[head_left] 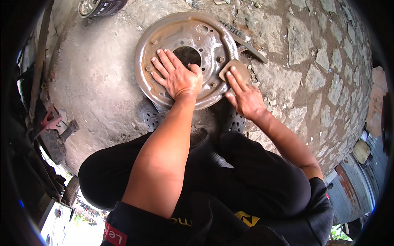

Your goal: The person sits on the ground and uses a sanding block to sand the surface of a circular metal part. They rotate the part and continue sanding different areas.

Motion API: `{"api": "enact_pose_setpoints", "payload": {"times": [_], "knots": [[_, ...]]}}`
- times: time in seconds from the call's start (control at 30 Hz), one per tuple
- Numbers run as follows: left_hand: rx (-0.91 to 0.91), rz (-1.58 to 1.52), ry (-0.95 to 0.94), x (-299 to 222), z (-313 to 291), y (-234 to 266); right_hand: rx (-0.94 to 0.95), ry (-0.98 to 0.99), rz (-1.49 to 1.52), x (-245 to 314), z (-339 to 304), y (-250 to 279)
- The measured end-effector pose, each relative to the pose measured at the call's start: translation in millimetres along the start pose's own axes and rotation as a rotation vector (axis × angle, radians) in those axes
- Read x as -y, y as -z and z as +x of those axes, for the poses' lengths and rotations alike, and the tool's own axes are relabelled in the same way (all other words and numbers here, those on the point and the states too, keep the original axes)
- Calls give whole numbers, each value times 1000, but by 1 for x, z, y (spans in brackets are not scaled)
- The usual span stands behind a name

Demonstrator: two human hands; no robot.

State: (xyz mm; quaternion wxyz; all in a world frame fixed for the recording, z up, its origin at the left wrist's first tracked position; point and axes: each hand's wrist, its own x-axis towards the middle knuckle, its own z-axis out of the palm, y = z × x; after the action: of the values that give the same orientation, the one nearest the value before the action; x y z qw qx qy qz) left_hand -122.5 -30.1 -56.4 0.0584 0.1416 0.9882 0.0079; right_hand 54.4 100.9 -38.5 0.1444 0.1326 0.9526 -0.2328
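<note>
A round metal brake backing plate (176,30), rusty brown with worn shiny patches and a large centre hole, lies flat on the ground before me. My left hand (180,78) rests palm down on its left side, fingers spread, the thumb beside the centre hole. At the plate's right rim, my right hand (246,96) presses a brown piece of sandpaper (242,69) against the edge with outstretched fingers. The sandpaper's underside is hidden. A wire brush (250,47) with dark bristles lies just beyond the plate's upper right edge.
A dark can (100,7) stands at the far left. Smooth concrete (98,69) spreads to the left, while rough stone paving (305,45) covers the right. My dark perforated clogs (236,121) are close to the plate's near edge. A red metal piece (51,118) lies at the left.
</note>
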Motion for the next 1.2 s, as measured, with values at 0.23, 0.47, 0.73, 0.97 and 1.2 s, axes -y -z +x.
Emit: {"api": "enact_pose_setpoints", "payload": {"times": [0.23,0.47,0.73,0.97,1.2], "knots": [[29,-7,9,-1,1,1,62,-113,90,9,3,4],[15,-19,-2,1,2,1,17,-92,49,-8,25,20],[8,-40,5,2,2,-1,117,-33,-42,-16,13,23],[6,-90,1,3,1,-1,-322,-64,276,-21,44,25],[13,-107,9,4,2,-2,-388,-432,540,-23,74,29]]}}
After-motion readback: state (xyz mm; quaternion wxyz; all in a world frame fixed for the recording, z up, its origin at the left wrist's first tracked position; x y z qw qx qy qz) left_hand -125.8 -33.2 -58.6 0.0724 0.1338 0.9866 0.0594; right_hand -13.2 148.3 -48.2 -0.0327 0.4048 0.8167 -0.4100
